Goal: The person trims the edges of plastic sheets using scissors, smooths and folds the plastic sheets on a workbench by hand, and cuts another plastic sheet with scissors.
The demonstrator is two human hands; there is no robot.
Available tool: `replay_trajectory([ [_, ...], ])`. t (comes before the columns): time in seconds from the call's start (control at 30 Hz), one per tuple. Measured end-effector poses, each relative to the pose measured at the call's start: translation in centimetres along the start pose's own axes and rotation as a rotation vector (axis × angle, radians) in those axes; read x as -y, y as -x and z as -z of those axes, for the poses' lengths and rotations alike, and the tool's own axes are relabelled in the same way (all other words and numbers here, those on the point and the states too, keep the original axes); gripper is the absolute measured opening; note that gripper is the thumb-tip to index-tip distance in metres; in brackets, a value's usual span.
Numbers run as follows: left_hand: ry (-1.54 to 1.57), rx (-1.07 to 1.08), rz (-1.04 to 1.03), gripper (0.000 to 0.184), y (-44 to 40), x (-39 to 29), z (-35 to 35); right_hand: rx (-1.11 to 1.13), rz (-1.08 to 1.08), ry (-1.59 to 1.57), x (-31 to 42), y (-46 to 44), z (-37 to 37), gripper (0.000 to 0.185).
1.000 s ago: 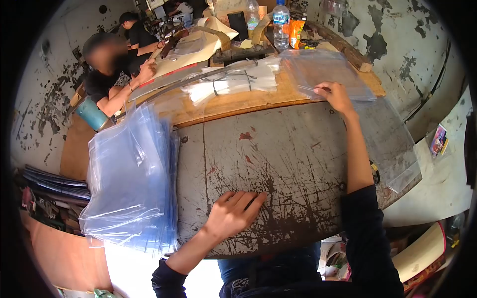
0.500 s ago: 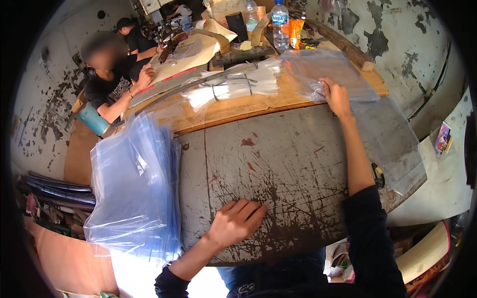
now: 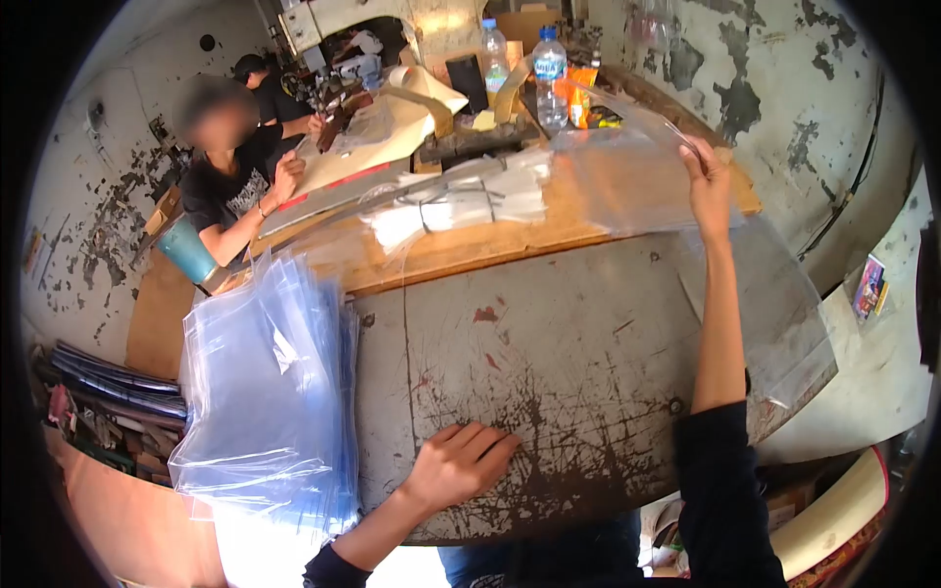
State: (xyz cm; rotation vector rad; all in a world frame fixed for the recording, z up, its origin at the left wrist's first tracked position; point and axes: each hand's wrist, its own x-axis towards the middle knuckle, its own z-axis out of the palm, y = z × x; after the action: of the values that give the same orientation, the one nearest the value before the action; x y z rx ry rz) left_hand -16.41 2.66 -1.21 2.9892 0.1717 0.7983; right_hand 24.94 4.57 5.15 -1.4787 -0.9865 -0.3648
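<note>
My right hand (image 3: pixel 708 186) is raised over the right side of the bench, its thumb and fingers closed on the edge of a clear plastic sheet (image 3: pixel 642 120). Beneath it lie more clear sheets (image 3: pixel 627 186) on the wooden board. Another transparent sheet (image 3: pixel 769 304) covers the right end of the grey table. My left hand (image 3: pixel 461 465) rests palm down near the table's front edge, fingers loosely bent and slightly apart, holding nothing. To its left lies a thick stack of bluish clear plastic pieces (image 3: pixel 265 392), overhanging the table edge.
The scratched grey tabletop (image 3: pixel 529 323) meets a raised wooden board (image 3: pixel 461 250). White strips (image 3: pixel 456 201) lie bundled there with dark ties. Water bottles (image 3: pixel 550 83) and an orange packet (image 3: pixel 580 93) stand behind. A person (image 3: pixel 230 171) sits at the far left, near a teal container (image 3: pixel 188 250).
My right hand has risen from the clear sheets, lifting one sheet's edge up and to the right. My left hand has stayed on the table. The view has shifted slightly.
</note>
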Motion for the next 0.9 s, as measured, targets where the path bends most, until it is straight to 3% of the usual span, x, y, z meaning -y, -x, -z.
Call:
replay_trajectory([
  [0.07, 0.002, -0.052, 0.108, 0.014, 0.5, 0.2, -0.4, 0.042, 0.096, -0.111, 3.3, -1.1, 2.9, 0.020],
  [0.13, -0.064, -0.106, 0.342, 0.024, 0.5, 0.4, -0.4, 0.534, 0.029, -0.226, 8.5, -0.6, 6.5, 0.015],
  [0.17, -0.141, -0.154, 0.472, 0.031, -0.1, 0.4, 0.2, 0.837, 0.165, -0.347, 10.0, -1.0, 8.0, 0.014],
  [0.2, -0.037, -0.266, 0.597, 0.035, 0.2, 1.0, -0.1, 1.142, 0.303, -0.469, 11.0, -1.2, 9.0, 0.014],
  [0.27, 0.326, -0.576, 0.816, 0.040, 0.4, 2.1, -0.2, 1.384, 0.417, -0.765, 12.6, -0.1, 8.0, 0.015],
  [0.3, 0.411, -0.751, 0.901, 0.035, 0.2, 2.4, -0.2, 1.382, 0.395, -0.783, 13.2, 0.6, 7.0, 0.015],
  [0.33, 0.402, -0.726, 0.903, 0.035, 0.3, 3.1, -0.2, 1.502, 0.508, -0.804, 13.9, 0.9, 5.6, 0.015],
  [0.37, 0.500, -0.945, 0.931, 0.034, 0.6, 3.8, -0.3, 1.614, 0.621, -0.823, 14.4, 1.6, 4.7, 0.018],
  [0.4, 0.601, -1.161, 0.953, 0.034, 0.7, 4.4, -0.2, 1.590, 0.596, -0.838, 15.0, 2.8, 4.1, 0.018],
  [0.43, 0.616, -1.284, 1.000, 0.031, -0.1, 3.9, 0.5, 1.722, 0.514, -0.725, 15.6, 3.8, 3.7, 0.019],
  [0.5, 0.700, -1.282, 0.915, 0.033, 0.9, 4.3, 1.1, 1.954, 0.343, -0.481, 15.4, 5.3, 3.8, 0.027],
  [0.53, 0.777, -1.305, 0.837, 0.036, 1.3, 4.3, 1.2, 1.946, 0.318, -0.476, 14.9, 6.4, 4.4, 0.027],
  [0.57, 0.831, -1.284, 0.619, 0.037, 0.9, 3.4, 1.7, 1.807, 0.341, -0.338, 14.4, 7.6, 5.8, 0.029],
  [0.6, 0.851, -1.277, 0.622, 0.037, 1.3, 3.1, 2.1, 1.668, 0.364, -0.201, 13.9, 9.0, 7.2, 0.030],
  [0.63, 0.953, -1.100, 0.486, 0.036, 2.1, 3.1, 2.5, 1.407, 0.446, -0.062, 13.3, 10.9, 8.6, 0.037],
  [0.67, 1.044, -0.926, 0.348, 0.035, 2.5, 3.2, 2.6, 1.413, 0.436, -0.046, 13.0, 12.3, 9.6, 0.037],
  [0.73, 0.996, -0.891, 0.382, 0.034, 2.1, 2.5, 2.9, 1.066, 0.114, 0.140, 12.6, 15.1, 11.4, 0.040],
  [0.77, 0.879, -0.638, 0.546, 0.033, 1.1, 1.6, 4.0, 1.030, -0.028, 0.036, 12.4, 16.1, 12.1, 0.036],
  [0.8, 0.744, -0.378, 0.690, 0.032, 0.4, 1.1, 5.0, 1.034, -0.031, 0.040, 12.8, 17.3, 12.3, 0.036],
  [0.83, 0.742, -0.204, 0.650, 0.022, 0.2, 0.9, 5.5, 0.846, -0.466, -0.225, 13.5, 18.6, 12.3, 0.031],
  [0.87, 0.745, -0.198, 0.657, 0.022, 0.3, 0.8, 5.5, 0.615, -0.887, -0.479, 13.8, 19.5, 12.4, 0.028],
  [0.9, 0.632, 0.084, 0.541, 0.028, 0.4, 0.9, 5.5, 0.589, -0.868, -0.462, 12.8, 20.3, 12.4, 0.031],
])
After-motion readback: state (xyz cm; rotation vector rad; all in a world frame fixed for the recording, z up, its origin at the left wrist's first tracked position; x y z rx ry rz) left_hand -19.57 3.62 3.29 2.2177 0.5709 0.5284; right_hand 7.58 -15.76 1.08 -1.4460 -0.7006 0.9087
